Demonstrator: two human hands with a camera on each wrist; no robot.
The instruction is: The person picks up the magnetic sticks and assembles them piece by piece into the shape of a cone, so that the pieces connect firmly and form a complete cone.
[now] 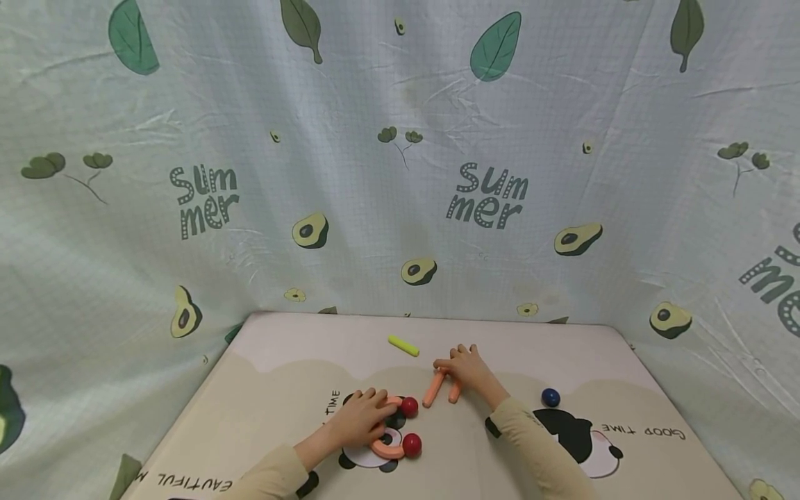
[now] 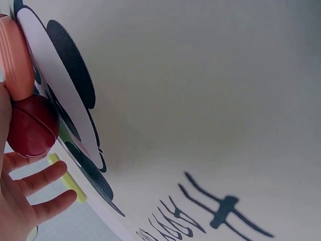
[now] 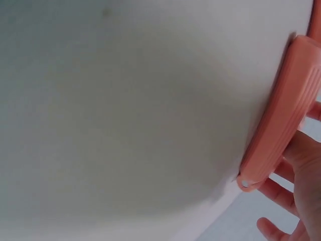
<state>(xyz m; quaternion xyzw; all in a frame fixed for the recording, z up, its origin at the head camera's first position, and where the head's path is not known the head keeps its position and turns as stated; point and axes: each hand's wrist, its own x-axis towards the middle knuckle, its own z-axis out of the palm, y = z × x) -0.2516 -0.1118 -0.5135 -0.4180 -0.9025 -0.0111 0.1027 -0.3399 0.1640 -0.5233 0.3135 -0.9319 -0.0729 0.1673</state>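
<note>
At the table's front middle, my left hand [image 1: 362, 418] grips an orange curved rod [image 1: 389, 451] from above, partly covering it. A red ball [image 1: 412, 445] is at its near end and another red ball [image 1: 409, 407] at its far end. In the left wrist view, a red ball [image 2: 34, 125] sits against the ribbed orange rod [image 2: 17, 60], beside the fingers. Farther back and right, my right hand [image 1: 470, 369] pinches an orange straight rod [image 1: 455, 392]; a second orange rod [image 1: 434, 389] slants beside it. The right wrist view shows the thumb against a ribbed orange rod [image 3: 281, 115].
A yellow-green rod [image 1: 403, 346] lies toward the back of the table [image 1: 300, 340]. To the right of the right hand is a dark blue ball [image 1: 551, 397]. A printed curtain [image 1: 356, 173] hangs behind the table.
</note>
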